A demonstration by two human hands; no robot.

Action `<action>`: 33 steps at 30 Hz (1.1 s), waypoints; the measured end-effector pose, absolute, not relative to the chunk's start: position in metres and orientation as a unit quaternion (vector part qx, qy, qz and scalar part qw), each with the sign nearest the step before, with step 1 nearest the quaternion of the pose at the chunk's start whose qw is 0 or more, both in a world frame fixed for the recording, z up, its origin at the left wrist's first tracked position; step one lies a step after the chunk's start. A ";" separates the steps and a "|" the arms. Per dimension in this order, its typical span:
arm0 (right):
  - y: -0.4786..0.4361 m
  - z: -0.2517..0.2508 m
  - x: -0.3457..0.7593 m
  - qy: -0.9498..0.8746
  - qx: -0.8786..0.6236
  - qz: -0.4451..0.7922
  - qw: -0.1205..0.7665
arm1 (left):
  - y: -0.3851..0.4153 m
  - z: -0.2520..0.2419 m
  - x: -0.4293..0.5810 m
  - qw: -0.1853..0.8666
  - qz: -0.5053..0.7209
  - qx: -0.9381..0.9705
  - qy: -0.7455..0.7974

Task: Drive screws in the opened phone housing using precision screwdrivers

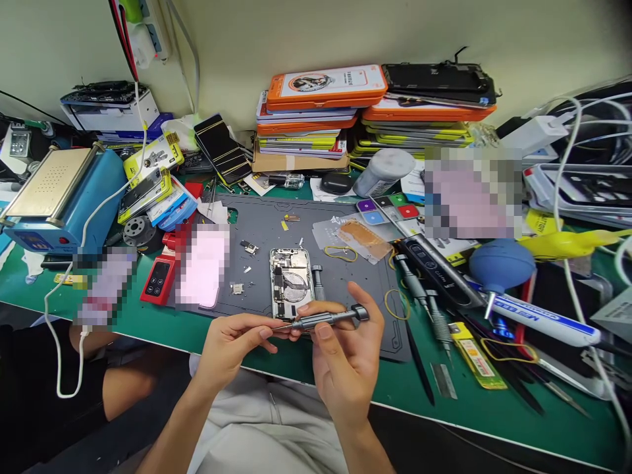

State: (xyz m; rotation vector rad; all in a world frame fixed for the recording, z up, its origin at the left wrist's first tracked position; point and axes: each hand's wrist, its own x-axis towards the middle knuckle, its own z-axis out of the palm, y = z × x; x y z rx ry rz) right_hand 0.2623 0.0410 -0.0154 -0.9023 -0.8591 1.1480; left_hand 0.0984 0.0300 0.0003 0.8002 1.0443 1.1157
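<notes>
Grey ribbed metal: one screwdriver [308, 322] is gripped in right hand [345, 359], tip [285, 327] pinched by left hand [234, 341]; one opened, rectangular phone [292, 280] is laid on one mat [261, 220].

Surface [390, 382], green, pale-edged, bearing one dark grey mat [264, 227] at centre. At left, one blue machine [81, 217] with metal top plate. At right, beside the mat: one yellow packet [477, 357], one small metal blade [444, 380], one slim black tool [419, 362], one grey screwdriver [439, 320].
</notes>
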 end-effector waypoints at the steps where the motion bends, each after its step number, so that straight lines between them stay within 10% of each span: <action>1: 0.041 -0.016 0.262 -0.383 -0.399 0.506 0.662 | 0.030 0.001 0.099 0.650 0.490 0.353 0.461; 14: 0.047 -0.016 0.274 -0.368 -0.388 0.541 0.649 | 0.023 -0.007 0.095 0.635 0.496 0.410 0.427; 23: 0.064 -0.029 0.284 -0.647 -0.380 0.140 0.646 | 0.017 -0.013 0.097 0.522 0.636 0.321 0.468; 33: 0.066 -0.040 0.279 -0.720 -0.369 0.166 0.564 | 0.020 -0.010 0.097 0.575 0.565 0.356 0.473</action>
